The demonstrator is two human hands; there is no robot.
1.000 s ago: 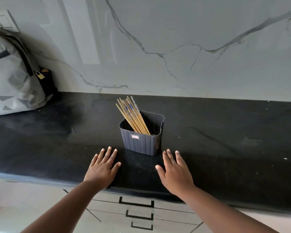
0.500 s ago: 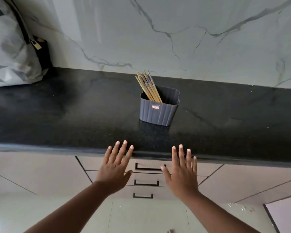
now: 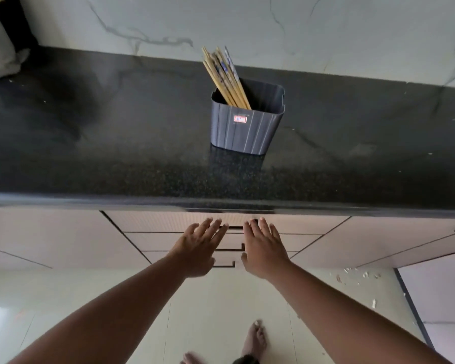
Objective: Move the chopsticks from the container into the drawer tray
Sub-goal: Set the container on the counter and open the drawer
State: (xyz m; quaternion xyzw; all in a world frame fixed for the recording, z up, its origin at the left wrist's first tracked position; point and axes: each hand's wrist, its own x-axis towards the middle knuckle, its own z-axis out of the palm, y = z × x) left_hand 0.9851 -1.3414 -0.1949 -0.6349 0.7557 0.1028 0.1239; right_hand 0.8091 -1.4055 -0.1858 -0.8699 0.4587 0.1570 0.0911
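Observation:
Several wooden chopsticks [image 3: 225, 76] lean to the left inside a dark grey ribbed container [image 3: 244, 127] that stands on the black countertop [image 3: 116, 153]. Below the counter's front edge is a stack of three closed drawers with black handles; the top drawer [image 3: 168, 223] is shut. My left hand [image 3: 199, 249] and my right hand [image 3: 263, 248] hover with straight fingers in front of the drawer fronts, fingertips near the top drawer's handle [image 3: 234, 227]. Both hands hold nothing. No drawer tray shows.
A grey bag [image 3: 0, 56] sits at the far left of the counter against the marble wall. Cabinet doors flank the drawers. My bare feet [image 3: 255, 340] stand on the pale tiled floor, with scattered debris [image 3: 357, 278] at right.
Both hands came off the countertop and dropped below its edge to the drawer fronts. My view tilted down, bringing the drawers, floor and feet into sight.

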